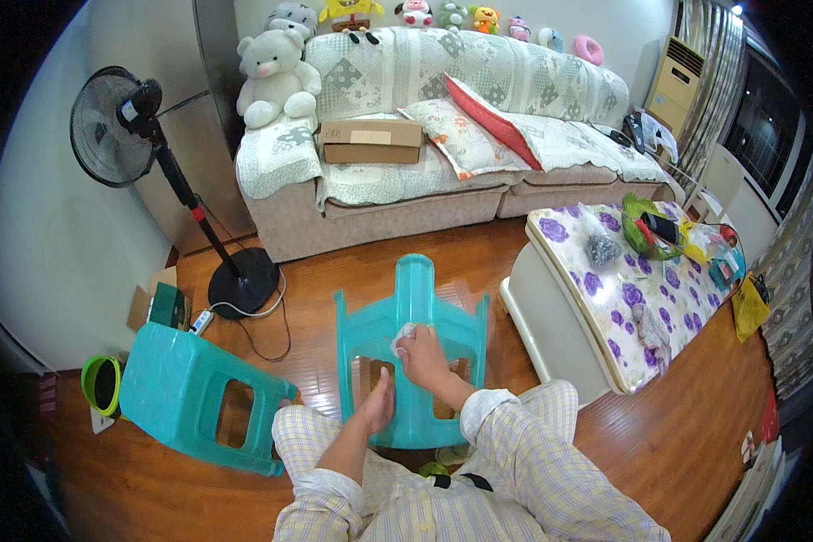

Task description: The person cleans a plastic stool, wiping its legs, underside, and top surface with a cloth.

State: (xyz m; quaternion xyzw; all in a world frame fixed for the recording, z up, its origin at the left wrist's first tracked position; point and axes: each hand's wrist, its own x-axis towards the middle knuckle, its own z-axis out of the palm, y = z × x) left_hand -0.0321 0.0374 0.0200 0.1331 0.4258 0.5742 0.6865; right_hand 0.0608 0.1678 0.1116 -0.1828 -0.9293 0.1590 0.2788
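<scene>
A teal plastic stool (417, 406) lies tipped over between my knees, with a side that has cut-out openings facing up. My right hand (425, 359) grips a crumpled whitish cloth or tissue (404, 337) and presses it against the stool's middle panel. Beside the left opening is my left hand (378, 401), thumb up and palm turned toward the panel. Whether its fingers grip the stool's edge is hidden. To my left another teal plastic stool (169, 386) stands near my knee.
A standing fan (244, 278) and a power strip (201, 322) with trailing cords occupy the floor ahead left, near a green-rimmed bin (100, 386). At right is a table with a flowered cover (603, 318), holding bags and a rag (650, 332). A sofa (406, 217) bears a cardboard box (371, 142).
</scene>
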